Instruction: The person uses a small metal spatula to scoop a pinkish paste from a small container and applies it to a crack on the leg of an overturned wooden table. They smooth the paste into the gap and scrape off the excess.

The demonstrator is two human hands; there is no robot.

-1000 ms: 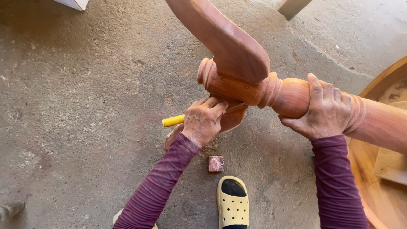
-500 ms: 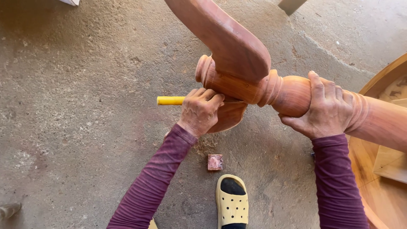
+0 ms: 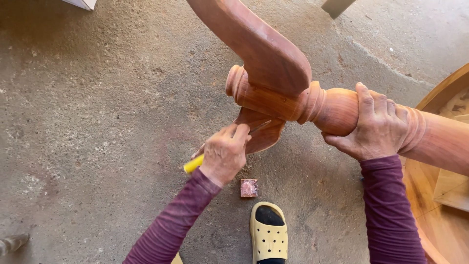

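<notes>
While the right hand (image 3: 378,124) wraps over the turned column (image 3: 337,110), fingers closed across its top and thumb underneath, the left hand (image 3: 224,152) is fisted around a yellow-handled tool (image 3: 194,164) and pressed against the lower leg (image 3: 259,131) just below the column's ringed end. Only the yellow butt shows, sticking out behind the left hand; a thin metal part seems to run from the fingers along the leg, but what kind of tool it is I cannot tell. A second leg (image 3: 254,44) rises above both hands and is cut off by the top edge, hiding part of the column's end. Right of the right hand the column runs out of frame, over a round wooden rim (image 3: 439,98) that is itself cut by the right edge. Left of the left hand the concrete floor (image 3: 97,122) lies open and wide. Below the left hand, near it, sits a small reddish block (image 3: 248,187), and just beneath that a yellow clog (image 3: 268,234), cut by the bottom edge. Both purple sleeves (image 3: 391,210) run off the bottom.
</notes>
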